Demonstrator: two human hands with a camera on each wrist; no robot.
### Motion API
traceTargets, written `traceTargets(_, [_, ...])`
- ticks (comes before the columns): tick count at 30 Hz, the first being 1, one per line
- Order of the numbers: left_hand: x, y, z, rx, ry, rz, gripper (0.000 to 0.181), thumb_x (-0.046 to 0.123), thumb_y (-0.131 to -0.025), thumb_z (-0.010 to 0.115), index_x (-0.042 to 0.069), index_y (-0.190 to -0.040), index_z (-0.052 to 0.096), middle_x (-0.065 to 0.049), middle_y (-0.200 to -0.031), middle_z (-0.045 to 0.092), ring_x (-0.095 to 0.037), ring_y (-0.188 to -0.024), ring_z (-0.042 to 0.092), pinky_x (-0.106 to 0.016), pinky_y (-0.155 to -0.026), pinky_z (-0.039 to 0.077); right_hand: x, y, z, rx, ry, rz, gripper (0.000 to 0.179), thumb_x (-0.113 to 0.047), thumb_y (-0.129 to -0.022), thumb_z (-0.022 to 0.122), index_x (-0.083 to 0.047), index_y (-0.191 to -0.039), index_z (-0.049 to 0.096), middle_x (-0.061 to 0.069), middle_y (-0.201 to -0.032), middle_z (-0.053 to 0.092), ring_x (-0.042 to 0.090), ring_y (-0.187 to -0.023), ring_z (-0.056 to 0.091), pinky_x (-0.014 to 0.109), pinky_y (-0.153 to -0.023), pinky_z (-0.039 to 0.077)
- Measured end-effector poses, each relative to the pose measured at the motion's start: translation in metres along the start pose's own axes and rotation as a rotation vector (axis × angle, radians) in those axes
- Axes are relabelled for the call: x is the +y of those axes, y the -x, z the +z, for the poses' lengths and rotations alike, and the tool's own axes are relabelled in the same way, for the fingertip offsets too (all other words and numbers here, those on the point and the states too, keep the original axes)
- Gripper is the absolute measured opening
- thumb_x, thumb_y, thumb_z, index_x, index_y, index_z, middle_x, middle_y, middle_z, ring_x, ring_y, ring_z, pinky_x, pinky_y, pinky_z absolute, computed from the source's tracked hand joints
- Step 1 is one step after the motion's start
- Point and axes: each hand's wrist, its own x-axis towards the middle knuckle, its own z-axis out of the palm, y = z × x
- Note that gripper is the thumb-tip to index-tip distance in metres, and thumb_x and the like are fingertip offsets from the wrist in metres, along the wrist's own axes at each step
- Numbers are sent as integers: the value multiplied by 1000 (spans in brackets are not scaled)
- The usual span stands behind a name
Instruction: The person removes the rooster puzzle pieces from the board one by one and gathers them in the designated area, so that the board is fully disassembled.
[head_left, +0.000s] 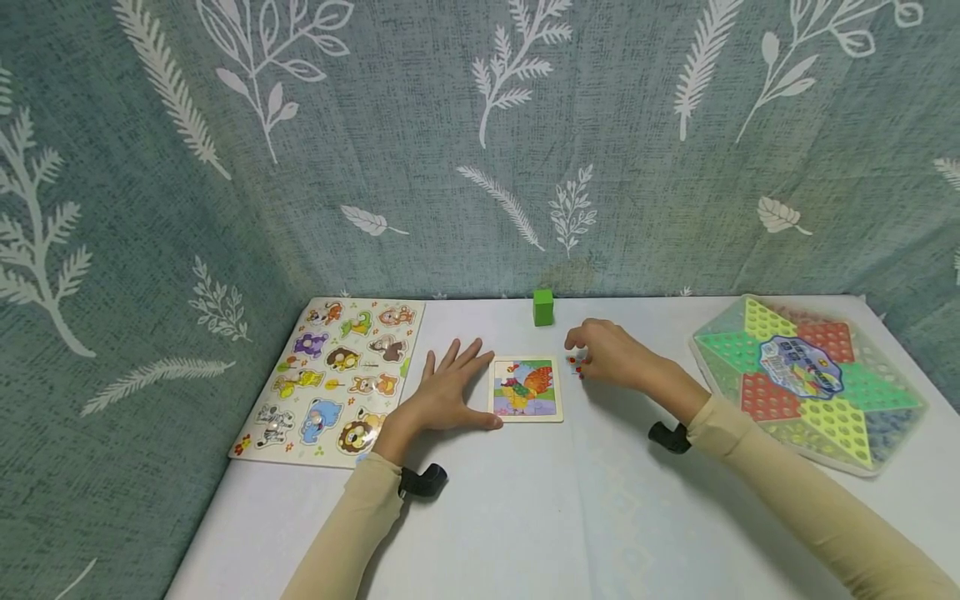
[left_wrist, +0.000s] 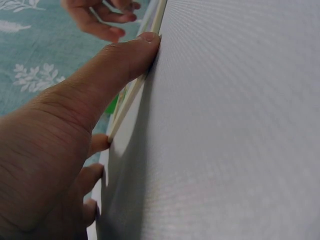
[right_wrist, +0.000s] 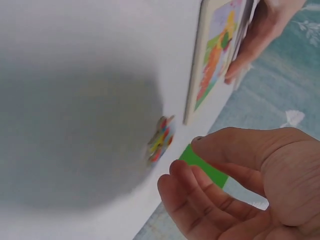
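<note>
Head view takes in the white surface [head_left: 517,500], with a framed rooster puzzle [head_left: 525,389] lying on it. The left grip [head_left: 447,392] is at the puzzle's left side, fingers spread and thumb at its near left corner. To the puzzle's right the right grip [head_left: 611,357] hangs with bent fingers over a small multicoloured piece [head_left: 576,363]; from here I cannot tell whether they touch it. A green block [head_left: 543,307] stands beyond the puzzle; well to its left lies an animal board [head_left: 358,343], well to its right a star-patterned game board [head_left: 806,379], two boards that this view alone takes in. Left wrist view looks along the puzzle almost edge-on and shows the contact closely: the thumb [left_wrist: 125,57] rests against the frame's edge, and another fingertip meets a corner. Right wrist view clears up the other side: the right grip's thumb and fingertips stand apart with nothing between them, and the piece, blurred, lies just beside the puzzle, separate from the fingers. Behind those fingers shows part of the green block.
</note>
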Motion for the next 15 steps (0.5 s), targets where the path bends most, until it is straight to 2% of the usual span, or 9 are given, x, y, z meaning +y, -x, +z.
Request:
traceTargets(6, [0, 0, 1, 3, 2, 4, 112, 66, -71, 80, 21, -160, 29, -2, -168, 9, -34, -152, -4, -64, -114, -9, -14, -10, 3, 15, 23, -39, 28, 4, -83, 70, 3, -110, 72, 16, -103, 68, 26, -88, 66, 43, -79, 55])
traceTargets(15, [0, -1, 0, 0, -1, 4, 112, 66, -71, 80, 21, -160, 28, -1, -168, 8, -34, -152, -4, -65, -114, -9, -35, -23, 13, -23, -49, -37, 28, 2, -84, 71, 1, -111, 72, 13, -102, 71, 20, -82, 68, 36, -75, 57])
